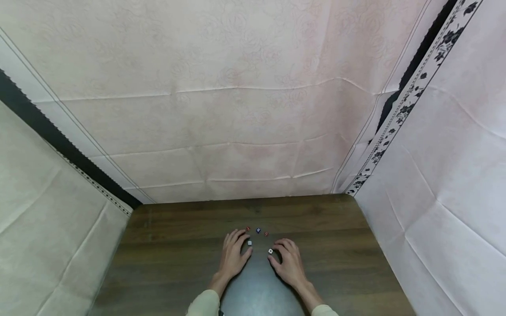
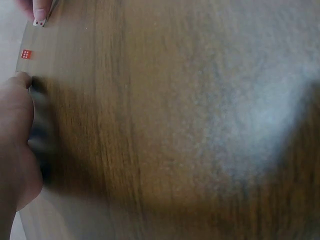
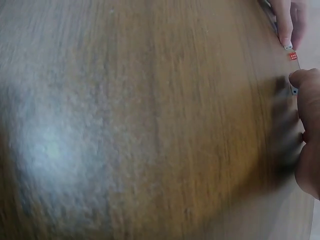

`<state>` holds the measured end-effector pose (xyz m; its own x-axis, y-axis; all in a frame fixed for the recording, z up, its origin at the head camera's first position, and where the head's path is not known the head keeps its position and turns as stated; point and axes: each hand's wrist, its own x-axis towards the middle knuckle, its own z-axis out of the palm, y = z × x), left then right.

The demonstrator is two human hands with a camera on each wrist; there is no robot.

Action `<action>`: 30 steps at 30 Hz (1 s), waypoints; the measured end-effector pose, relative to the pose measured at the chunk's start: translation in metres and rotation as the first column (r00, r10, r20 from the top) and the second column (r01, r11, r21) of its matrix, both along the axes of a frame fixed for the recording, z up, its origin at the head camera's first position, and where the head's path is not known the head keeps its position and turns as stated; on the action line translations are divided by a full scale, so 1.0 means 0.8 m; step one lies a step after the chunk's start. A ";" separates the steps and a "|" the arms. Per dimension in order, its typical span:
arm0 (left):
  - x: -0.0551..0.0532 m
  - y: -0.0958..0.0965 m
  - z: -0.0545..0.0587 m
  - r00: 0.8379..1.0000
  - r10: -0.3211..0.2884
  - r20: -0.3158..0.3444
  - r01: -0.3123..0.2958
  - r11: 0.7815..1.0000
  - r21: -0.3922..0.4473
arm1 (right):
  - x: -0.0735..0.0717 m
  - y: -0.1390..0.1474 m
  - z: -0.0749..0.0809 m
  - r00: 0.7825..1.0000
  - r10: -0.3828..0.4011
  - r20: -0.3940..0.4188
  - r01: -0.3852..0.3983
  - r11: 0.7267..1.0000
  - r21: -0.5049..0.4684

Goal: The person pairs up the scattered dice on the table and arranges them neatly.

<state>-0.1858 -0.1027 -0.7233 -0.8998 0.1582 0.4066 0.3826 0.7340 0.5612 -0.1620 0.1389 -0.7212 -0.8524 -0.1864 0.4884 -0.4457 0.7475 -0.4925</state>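
Note:
Two white dice sit at the fingertips over the wooden table. My left hand [image 1: 233, 255] holds one white die [image 1: 249, 242] between curved thumb and forefinger. Opposite it, my right hand [image 1: 290, 264] has the other white die [image 1: 270, 251] between its thumb and forefinger; this die [image 3: 294, 91] peeks out by the thumb in the right wrist view. Just beyond the hands lie a red die [image 1: 248, 228] by the left fingertips, a dark blue die [image 1: 258, 230] and another red die [image 1: 266, 234]. The left wrist view hides the left fingertips' die behind the hand.
The brown wood-grain table [image 1: 178, 245] has a glossy reflection between the forearms. Pale patterned cloth [image 1: 237, 109] hangs behind its far edge, with more cloth panels [image 1: 454, 197] along both sides. A dark strip [image 1: 71, 145] shows at the left gap.

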 end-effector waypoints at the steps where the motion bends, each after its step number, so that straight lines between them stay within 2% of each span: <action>1: 0.000 -0.001 0.000 1.000 -0.001 0.001 0.001 1.000 -0.002 | 0.000 -0.001 0.000 1.000 -0.002 0.002 0.002 1.000 -0.001; 12: -0.002 -0.005 -0.003 0.999 -0.010 0.031 0.009 1.000 0.015 | 0.001 -0.008 -0.005 0.999 -0.031 -0.022 0.030 0.999 -0.027; 19: -0.006 -0.006 -0.011 0.998 -0.016 -0.063 0.017 1.000 0.023 | 0.005 -0.007 -0.002 0.999 -0.041 0.029 0.043 0.998 -0.040; 21: -0.007 -0.007 -0.012 0.998 -0.017 -0.068 0.018 1.000 0.023 | 0.006 -0.007 -0.001 0.998 -0.040 0.039 0.042 0.998 -0.045; 27: -0.007 -0.006 -0.007 1.000 -0.009 0.025 0.008 1.000 0.026 | 0.012 -0.003 -0.001 1.000 0.010 -0.010 -0.010 0.999 -0.043; 30: -0.007 -0.006 -0.007 0.999 -0.007 0.051 0.006 1.000 0.019 | 0.017 -0.001 -0.001 0.998 0.044 -0.036 -0.046 0.998 -0.036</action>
<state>-0.1916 -0.1072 -0.7286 -0.9187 0.1566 0.3626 0.3572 0.7211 0.5937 -0.1484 0.1380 -0.7219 -0.8260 -0.2058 0.5248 -0.4959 0.7081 -0.5027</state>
